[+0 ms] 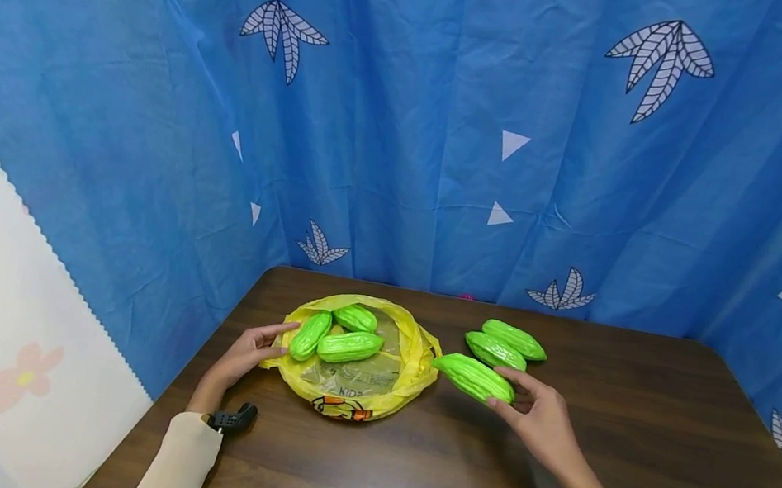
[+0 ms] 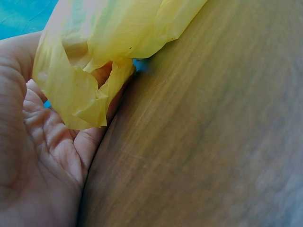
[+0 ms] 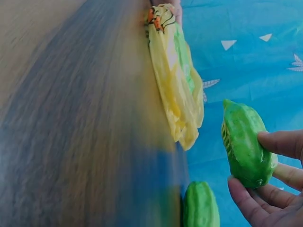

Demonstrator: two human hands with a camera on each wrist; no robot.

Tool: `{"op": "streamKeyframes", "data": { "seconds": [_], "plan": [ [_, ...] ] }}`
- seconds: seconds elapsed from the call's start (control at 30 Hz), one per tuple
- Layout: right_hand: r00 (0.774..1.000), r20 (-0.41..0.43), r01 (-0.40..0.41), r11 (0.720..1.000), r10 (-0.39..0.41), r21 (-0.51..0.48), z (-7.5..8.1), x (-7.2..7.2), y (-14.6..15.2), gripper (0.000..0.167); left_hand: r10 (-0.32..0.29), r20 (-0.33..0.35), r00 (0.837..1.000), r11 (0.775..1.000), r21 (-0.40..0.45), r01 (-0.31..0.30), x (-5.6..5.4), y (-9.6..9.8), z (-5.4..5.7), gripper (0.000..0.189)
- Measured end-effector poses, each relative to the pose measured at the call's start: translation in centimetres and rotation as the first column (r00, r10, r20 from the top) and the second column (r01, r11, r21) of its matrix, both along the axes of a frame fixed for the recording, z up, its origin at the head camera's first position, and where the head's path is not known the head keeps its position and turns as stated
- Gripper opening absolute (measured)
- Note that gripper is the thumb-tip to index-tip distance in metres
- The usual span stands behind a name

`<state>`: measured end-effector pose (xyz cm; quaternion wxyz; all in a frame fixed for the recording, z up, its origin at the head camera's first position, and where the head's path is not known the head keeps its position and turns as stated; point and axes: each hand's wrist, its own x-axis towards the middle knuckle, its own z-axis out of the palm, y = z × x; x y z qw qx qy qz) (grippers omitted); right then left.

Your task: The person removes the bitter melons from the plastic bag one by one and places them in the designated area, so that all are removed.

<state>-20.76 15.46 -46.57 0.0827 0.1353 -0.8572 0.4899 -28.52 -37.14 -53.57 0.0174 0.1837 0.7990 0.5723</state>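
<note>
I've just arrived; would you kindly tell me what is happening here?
A person's right hand holds a green gourd above the table, beside a yellow bag. The left hand grips the bag's edge. Three gourds lie inside it, and two gourds lie on the table beyond the held one.

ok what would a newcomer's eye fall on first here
Probably the bright green gourd held in the right hand, right of the open yellow bag. Three similar gourds lie inside the bag, two more gourds on the table beyond the held one. A patterned blue curtain hangs behind.
</note>
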Motion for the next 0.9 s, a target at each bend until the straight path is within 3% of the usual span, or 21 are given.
{"op": "streamKeyframes", "data": {
  "seconds": [0.43, 0.9],
  "plan": [
    [0.999, 0.031, 0.019, 1.0, -0.019, -0.014, -1.6, -0.9, 1.3, 0.045, -0.002, -0.015, 1.0, 1.0, -0.003, 0.002, 0.0, -0.1, 0.0, 0.052],
    [0.998, 0.033, 0.058, 0.996, -0.06, 0.066, -2.4, -1.5, 2.3, 0.046, -0.014, -0.032, 0.999, 1.0, -0.006, 0.014, -0.1, -0.1, -0.1, 0.053]
  ]
}}
